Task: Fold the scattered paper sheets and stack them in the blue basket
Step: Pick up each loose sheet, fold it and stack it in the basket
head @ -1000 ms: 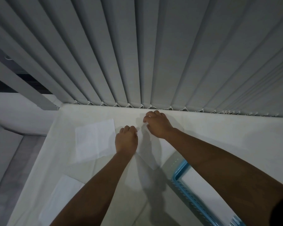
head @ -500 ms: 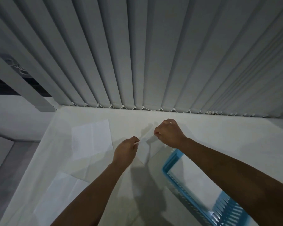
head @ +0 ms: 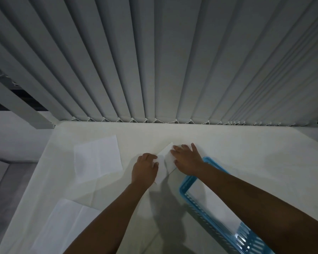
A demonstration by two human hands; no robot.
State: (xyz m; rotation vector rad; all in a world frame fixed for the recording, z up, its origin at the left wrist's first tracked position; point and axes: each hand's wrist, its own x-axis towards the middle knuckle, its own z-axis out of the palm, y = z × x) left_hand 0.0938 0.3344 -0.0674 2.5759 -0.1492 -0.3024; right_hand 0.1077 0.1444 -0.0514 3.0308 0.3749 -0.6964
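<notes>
Sheet in work: folded sheet [head: 166, 159], white, lies on the counter [head: 246, 153] mid-scene between the two hands, just far-left of the basket's far corner. A crease runs along it, and its far corner points toward the blinds.
Right hand: right hand [head: 187, 159] lies flat on the right part of the folded sheet, palm down, fingers straight and spread, pressing. Its wrist passes over the far corner of the basket.
Left hand: left hand [head: 144, 169] is at the folded sheet's left edge, fingers bent, tips on the paper. Pinching or just pressing: cannot tell from this angle.
Basket: blue basket [head: 183, 187], slotted plastic, sits on the counter at near right. It runs from beside the folded sheet toward the near-right corner of view, and the right forearm covers part of it.
Basket contents: white paper [head: 209, 200] lies flat inside. Number of sheets not readable.
Loose sheets: open sheet [head: 97, 158] lies flat at far left with fold lines visible, well apart from the hands. Second sheet [head: 62, 226] lies at near left, close to the counter's left edge, also flat with a crease.
Counter: white, looks cloth-covered, with wrinkles near the left forearm. Arm shadows fall on the near side of the folded sheet.
Background: vertical blinds [head: 154, 61], grey, hang along the counter's far edge, with a bead chain linking their bottom ends.
Light: dim, so paper detail is low.
</notes>
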